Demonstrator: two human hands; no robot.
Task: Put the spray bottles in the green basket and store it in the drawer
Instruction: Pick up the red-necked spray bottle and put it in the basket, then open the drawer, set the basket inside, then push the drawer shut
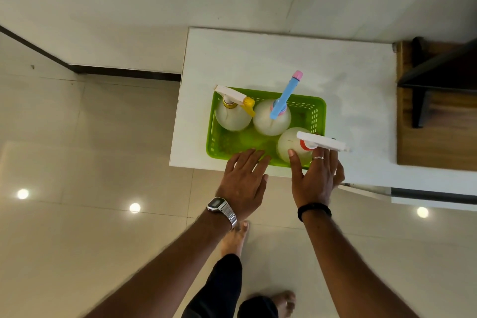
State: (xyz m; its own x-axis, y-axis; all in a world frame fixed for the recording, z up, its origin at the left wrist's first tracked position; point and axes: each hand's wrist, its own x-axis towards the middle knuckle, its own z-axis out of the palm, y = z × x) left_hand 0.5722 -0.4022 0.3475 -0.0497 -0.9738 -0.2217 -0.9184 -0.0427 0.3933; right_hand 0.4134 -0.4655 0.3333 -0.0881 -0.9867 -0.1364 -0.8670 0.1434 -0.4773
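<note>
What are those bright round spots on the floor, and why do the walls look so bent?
Head view: the spots are lamp glare on the glossy beige floor tiles; the wide-angle lens bows the dark skirting strip and white cabinet top; the green plastic basket looks slightly soft.

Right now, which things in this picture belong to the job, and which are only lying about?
Belong to the job:
- green basket
- spray bottle with yellow nozzle
- spray bottle with blue head
- spray bottle with white head and red collar
- left hand and right hand, both at the basket's near side

Only lying about:
- white table
- wooden furniture to the right

No drawer is clearly visible.
</note>
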